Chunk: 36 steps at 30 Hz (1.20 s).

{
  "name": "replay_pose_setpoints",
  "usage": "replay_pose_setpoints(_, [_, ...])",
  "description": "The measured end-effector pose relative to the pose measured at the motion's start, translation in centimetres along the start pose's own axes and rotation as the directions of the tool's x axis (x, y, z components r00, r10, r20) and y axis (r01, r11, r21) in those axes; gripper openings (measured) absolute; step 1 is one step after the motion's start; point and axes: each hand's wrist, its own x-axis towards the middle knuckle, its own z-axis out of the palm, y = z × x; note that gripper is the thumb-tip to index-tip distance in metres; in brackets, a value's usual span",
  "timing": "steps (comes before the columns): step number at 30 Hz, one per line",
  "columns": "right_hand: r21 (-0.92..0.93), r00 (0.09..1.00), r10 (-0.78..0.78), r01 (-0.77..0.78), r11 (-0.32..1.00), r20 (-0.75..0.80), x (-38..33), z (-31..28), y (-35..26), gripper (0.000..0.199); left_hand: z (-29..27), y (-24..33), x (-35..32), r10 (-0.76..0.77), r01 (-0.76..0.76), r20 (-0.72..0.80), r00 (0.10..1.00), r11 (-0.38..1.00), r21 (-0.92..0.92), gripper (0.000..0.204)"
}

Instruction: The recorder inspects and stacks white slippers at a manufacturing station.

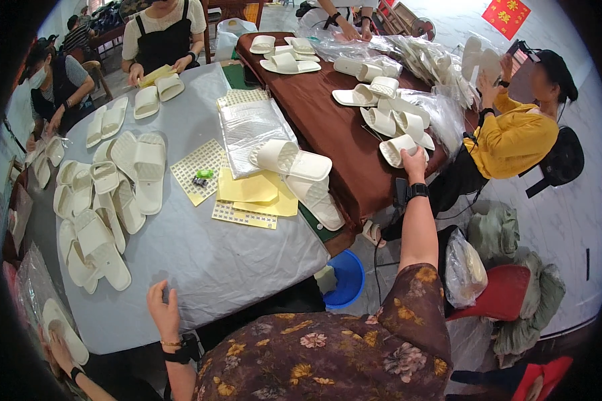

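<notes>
The right hand (415,162) partly hides a white slipper (396,146).

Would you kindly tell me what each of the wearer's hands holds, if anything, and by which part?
The right hand appears to grip a white slipper by its near right edge; finger placement is partly hidden. The left hand holds nothing.

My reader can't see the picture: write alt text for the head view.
A person's right hand holds a white slipper at a brown-covered table; the left hand is open near the edge of a gray-covered table. More white slippers and yellow sheets lie on the gray cover, with co-workers nearby.
</notes>
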Motion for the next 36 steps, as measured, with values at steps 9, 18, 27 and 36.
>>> replay_pose_setpoints(9, [0.722,0.871,-0.237,-0.174,0.670,0.430,-9.3,-2.1,-8.3,0.027,-0.1,0.7,0.0,0.030,-0.034,0.055,0.998,0.997,0.076,0.029])
replay_pose_setpoints(18, [0.912,0.852,-0.326,-0.392,0.118,0.409,-10.0,-8.8,-13.8,0.024,-0.3,0.8,-0.6,0.020,-0.025,0.086,0.996,0.998,0.053,0.027])
replay_pose_setpoints(27, [0.941,0.914,-0.329,-0.133,0.312,0.238,-9.0,-10.3,-16.6,0.017,-1.0,2.0,-1.0,-0.014,0.013,0.060,0.998,1.000,0.028,0.027])
replay_pose_setpoints(36, [0.941,0.813,-0.555,-0.305,-0.148,0.176,-20.1,-19.9,-24.2,0.053,-0.6,6.6,0.0,-0.032,0.143,0.257,0.966,0.893,-0.428,0.057])
